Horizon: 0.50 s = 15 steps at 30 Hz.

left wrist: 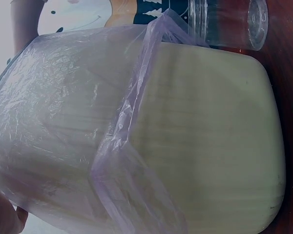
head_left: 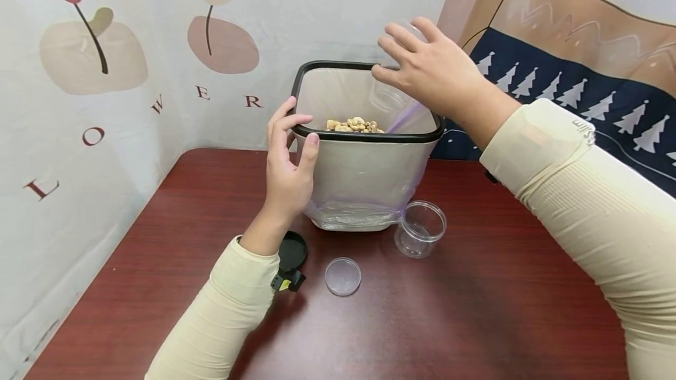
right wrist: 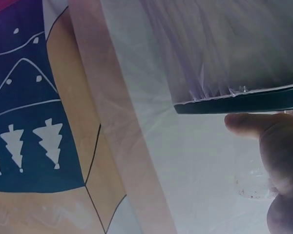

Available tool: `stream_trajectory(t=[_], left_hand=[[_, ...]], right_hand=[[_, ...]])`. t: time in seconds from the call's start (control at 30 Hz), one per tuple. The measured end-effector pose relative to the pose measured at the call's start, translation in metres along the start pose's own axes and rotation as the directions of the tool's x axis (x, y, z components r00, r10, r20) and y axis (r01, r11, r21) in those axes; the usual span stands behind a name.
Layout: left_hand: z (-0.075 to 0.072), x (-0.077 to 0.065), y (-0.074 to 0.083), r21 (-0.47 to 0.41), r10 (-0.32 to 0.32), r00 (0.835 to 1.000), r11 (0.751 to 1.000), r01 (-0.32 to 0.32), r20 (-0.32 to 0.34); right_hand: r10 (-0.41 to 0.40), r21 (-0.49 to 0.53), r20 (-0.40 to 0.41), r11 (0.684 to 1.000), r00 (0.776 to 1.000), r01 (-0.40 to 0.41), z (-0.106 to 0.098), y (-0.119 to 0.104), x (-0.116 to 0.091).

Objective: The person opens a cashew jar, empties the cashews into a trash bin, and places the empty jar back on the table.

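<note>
A light-coloured trash bin [head_left: 364, 169] with a black rim stands on the table, lined with a thin purplish plastic bag [left wrist: 122, 126]. Inside the bin lies a heap of pale, nut-like pieces [head_left: 355, 125]. My left hand [head_left: 287, 163] grips the rim at the bin's left front corner. Above the rim's right side, my right hand [head_left: 430, 69] holds a clear plastic jar [head_left: 388, 97], tilted with its lower end inside the bin. The hand hides much of this jar. In the right wrist view, my right fingers [right wrist: 246, 124] are just under the dark rim.
A second clear jar [head_left: 421, 230], without a lid, stands at the bin's right front. A clear round lid [head_left: 343, 276] lies flat in front of the bin. Beside my left sleeve is a black round object [head_left: 292, 251]. Printed cloths [head_left: 158, 34] hang behind the table [head_left: 422, 321].
</note>
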<state>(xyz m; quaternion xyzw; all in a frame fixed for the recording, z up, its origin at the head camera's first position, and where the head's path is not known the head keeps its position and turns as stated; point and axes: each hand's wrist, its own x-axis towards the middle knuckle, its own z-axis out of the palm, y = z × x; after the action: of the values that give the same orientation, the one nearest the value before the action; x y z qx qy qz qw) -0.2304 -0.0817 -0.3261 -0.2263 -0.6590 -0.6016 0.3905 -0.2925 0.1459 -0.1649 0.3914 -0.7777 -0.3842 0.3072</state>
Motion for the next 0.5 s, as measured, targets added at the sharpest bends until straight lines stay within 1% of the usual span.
stream_trajectory(t=[0.23, 0.4, 0.5], left_hand=[[0.0015, -0.0008, 0.0001, -0.01, -0.005, 1.0, 1.0, 0.006, 0.008], [0.0025, -0.0013, 0.0005, -0.018, -0.001, 1.0, 1.0, 0.001, 0.015], [0.0034, -0.0015, 0.0011, -0.018, -0.001, 1.0, 1.0, 0.001, 0.011]], right_hand=[[-0.047, -0.016, 0.054, 0.999, 0.997, 0.048, 0.0033, -0.0032, -0.0024], [-0.036, -0.004, 0.082, 0.999, 0.996, 0.037, 0.0057, -0.0028, -0.0061], [-0.043, 0.001, 0.085, 0.999, 0.995, 0.043, 0.006, -0.0016, -0.0077]])
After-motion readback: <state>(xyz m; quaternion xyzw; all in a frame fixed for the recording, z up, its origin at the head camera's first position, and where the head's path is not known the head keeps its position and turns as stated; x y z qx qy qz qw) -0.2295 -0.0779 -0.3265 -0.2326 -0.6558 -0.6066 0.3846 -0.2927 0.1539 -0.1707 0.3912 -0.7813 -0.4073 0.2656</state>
